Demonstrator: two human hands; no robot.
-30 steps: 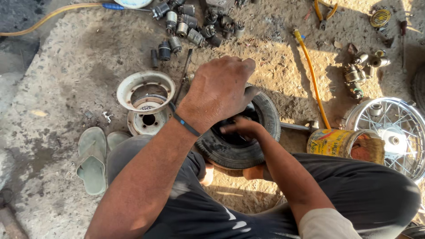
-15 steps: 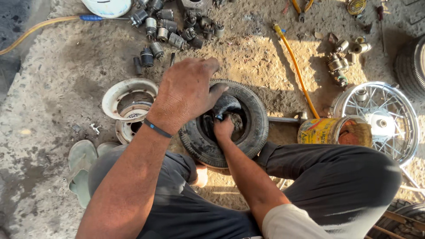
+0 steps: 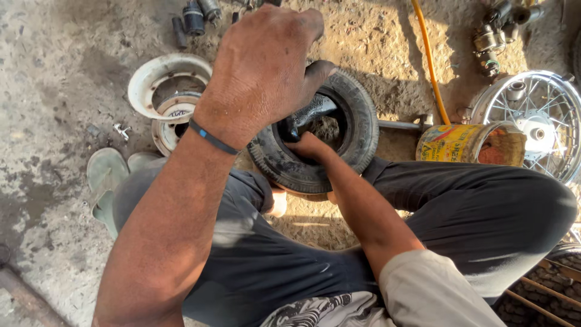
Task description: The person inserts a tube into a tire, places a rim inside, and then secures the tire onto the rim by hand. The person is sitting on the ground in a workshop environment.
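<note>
A small black tyre (image 3: 363, 130) lies flat on the sandy ground between my knees. My left hand (image 3: 260, 66), with a dark band on the wrist, presses down over the tyre's upper left side, its fingers curled over the edge. My right hand (image 3: 305, 145) reaches into the tyre's opening from below. Its fingers close on a black inner tube (image 3: 311, 111) that bulges out of the tyre's hole. The fingertips of both hands are hidden.
Two white wheel rim halves (image 3: 163, 91) lie left of the tyre, with a sandal (image 3: 106, 175) below them. A yellow tin can (image 3: 451, 144), a spoked wheel (image 3: 535, 115) and a yellow hose (image 3: 430, 60) lie to the right. Dark metal parts (image 3: 193, 18) are scattered at the top.
The view has closed in on the tyre. My left hand stays pressed on its edge while my right hand has worked further into the opening, at the inner tube.
</note>
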